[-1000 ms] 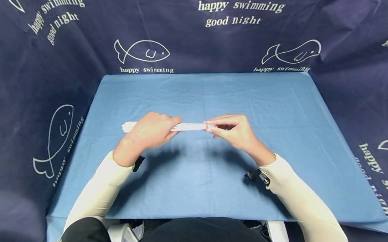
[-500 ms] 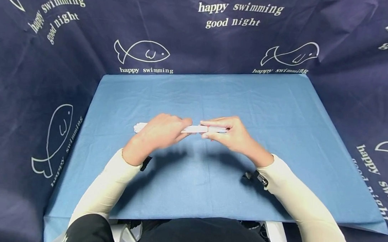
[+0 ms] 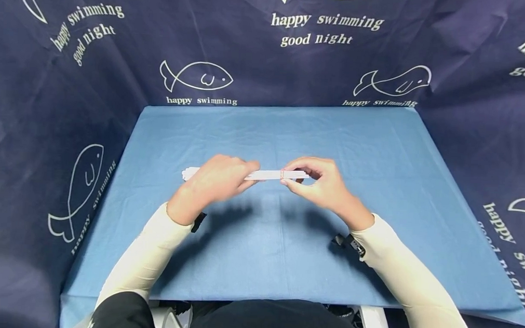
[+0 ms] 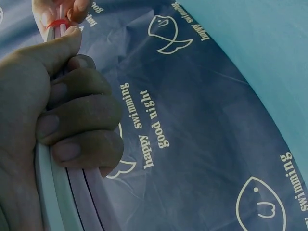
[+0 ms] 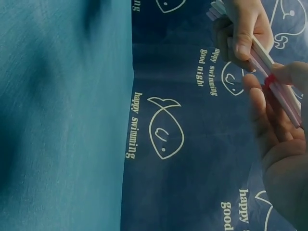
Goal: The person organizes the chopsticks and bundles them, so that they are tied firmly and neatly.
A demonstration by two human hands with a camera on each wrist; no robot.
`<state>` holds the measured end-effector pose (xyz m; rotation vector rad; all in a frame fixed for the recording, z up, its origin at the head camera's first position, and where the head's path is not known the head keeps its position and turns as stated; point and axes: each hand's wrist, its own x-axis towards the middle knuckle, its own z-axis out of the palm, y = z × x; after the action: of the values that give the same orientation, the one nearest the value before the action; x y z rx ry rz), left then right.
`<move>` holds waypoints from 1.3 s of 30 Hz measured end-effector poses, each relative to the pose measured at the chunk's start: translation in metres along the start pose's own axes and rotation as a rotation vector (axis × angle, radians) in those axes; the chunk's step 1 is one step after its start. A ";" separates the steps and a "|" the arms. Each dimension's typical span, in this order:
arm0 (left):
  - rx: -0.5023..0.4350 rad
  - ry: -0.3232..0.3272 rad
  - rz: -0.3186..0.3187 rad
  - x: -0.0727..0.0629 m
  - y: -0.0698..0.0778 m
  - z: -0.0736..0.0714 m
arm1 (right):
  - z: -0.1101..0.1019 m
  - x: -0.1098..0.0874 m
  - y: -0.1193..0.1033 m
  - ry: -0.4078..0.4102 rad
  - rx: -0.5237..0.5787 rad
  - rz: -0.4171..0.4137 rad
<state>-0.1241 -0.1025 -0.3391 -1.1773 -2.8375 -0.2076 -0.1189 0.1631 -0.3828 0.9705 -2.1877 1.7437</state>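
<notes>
A bundle of long, thin white and pale pink sticks [image 3: 268, 175] is held level above the blue table. My left hand [image 3: 218, 179] grips it round the middle, fingers curled; the left end sticks out past the wrist side. A red rubber band [image 5: 270, 80] circles the bundle near its right end. There my right hand [image 3: 327, 185] pinches at the band with thumb and fingertips, while the stick ends reach in between its fingers. In the left wrist view the left hand [image 4: 79, 106] hides the middle of the sticks.
A blue cloth [image 3: 259, 260] covers the table under both hands. Dark blue curtains [image 3: 257, 53] printed with white fish and lettering stand at the back and sides. The person's body is at the table's front edge.
Both hands first drew closer together, the left moving right with the bundle. The right fingers have since shifted slightly right, to the band, and more of the right stick ends now shows.
</notes>
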 end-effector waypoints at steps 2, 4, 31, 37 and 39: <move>-0.003 -0.005 0.004 -0.001 0.000 0.000 | 0.000 0.000 0.001 -0.007 0.001 -0.002; 0.004 -0.006 0.002 -0.001 0.000 -0.002 | 0.001 0.000 0.002 -0.028 -0.003 -0.006; 0.046 0.065 0.037 0.015 0.005 -0.004 | -0.016 0.010 -0.008 -0.092 -0.157 -0.072; 0.076 0.076 0.026 0.016 0.005 -0.006 | -0.015 0.013 -0.007 -0.133 -0.160 -0.077; 0.092 0.075 0.024 0.016 0.006 -0.006 | -0.015 0.013 -0.007 -0.170 -0.191 -0.051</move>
<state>-0.1311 -0.0881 -0.3312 -1.1597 -2.7353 -0.1166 -0.1284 0.1708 -0.3659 1.1517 -2.3566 1.4464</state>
